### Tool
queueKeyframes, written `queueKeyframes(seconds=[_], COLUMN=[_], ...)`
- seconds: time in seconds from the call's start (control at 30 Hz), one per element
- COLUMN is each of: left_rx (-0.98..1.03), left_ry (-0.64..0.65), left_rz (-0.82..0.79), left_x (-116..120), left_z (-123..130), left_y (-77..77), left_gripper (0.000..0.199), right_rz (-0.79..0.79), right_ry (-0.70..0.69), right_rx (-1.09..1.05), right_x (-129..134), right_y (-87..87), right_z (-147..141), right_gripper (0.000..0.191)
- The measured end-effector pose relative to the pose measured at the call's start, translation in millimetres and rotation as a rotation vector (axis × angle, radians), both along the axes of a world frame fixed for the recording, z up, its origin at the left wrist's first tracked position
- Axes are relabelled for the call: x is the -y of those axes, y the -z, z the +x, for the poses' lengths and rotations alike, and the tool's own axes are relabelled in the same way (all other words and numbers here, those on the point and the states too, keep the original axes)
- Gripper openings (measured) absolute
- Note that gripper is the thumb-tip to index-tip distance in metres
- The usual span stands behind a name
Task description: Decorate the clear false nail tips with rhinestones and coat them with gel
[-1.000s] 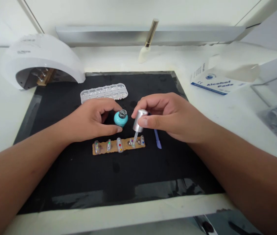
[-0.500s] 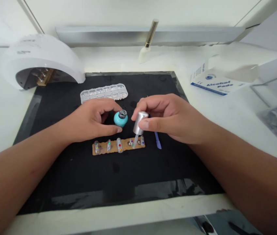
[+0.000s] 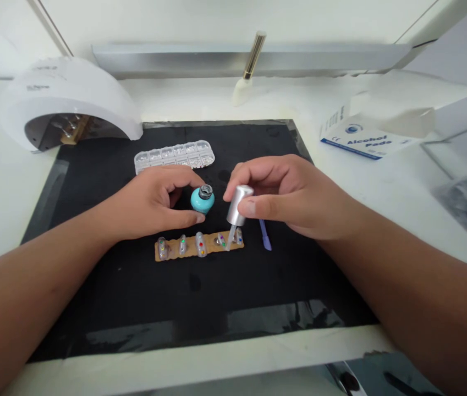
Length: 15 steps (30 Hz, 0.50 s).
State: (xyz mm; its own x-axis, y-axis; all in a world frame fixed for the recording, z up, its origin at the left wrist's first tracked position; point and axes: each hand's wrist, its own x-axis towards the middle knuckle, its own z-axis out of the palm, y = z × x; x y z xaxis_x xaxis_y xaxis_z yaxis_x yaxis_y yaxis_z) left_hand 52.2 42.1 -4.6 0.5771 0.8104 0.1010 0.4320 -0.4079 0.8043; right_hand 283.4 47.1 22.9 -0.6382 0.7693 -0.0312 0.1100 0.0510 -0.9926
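Note:
My left hand (image 3: 163,201) grips a small turquoise nail polish bottle (image 3: 202,201) between thumb and fingers; its black-rimmed neck is uncapped. Pinched in my right hand (image 3: 283,195) is the silver cap of a nail polish brush (image 3: 240,205), its bristles angled down. The brush tip is over the right part of a brown strip (image 3: 192,249), between the last two nails; whether it touches cannot be told. Several silvery press-on nails (image 3: 201,245) with coloured gems stand in a row on that strip. A purple spatula-like tool (image 3: 265,237) lies below my right hand, partly hidden.
Behind my left hand, a clear compartment case (image 3: 175,154) of gems lies on the black mat (image 3: 154,302). A white nail lamp (image 3: 72,99) with a strip inside stands back left. A gold-capped bottle (image 3: 241,91) and an alcohol pads box (image 3: 365,132) stand behind.
The brush in my right hand has shifted slightly to the right and tilted a little more. My left hand stays on the bottle, and the nails keep their places.

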Motion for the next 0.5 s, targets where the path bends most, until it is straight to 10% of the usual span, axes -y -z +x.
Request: queueKeyframes(seconds=[0.5], left_rx=[0.009], left_ry=[0.002], left_rz=[-0.002], left_x=[-0.2], left_z=[-0.1], left_y=[-0.1], left_gripper=[0.016], right_rz=[0.021], right_ry=[0.013], right_rx=[0.047], right_x=[-1.2], right_y=[-0.5], right_z=[0.4], right_gripper=[0.022])
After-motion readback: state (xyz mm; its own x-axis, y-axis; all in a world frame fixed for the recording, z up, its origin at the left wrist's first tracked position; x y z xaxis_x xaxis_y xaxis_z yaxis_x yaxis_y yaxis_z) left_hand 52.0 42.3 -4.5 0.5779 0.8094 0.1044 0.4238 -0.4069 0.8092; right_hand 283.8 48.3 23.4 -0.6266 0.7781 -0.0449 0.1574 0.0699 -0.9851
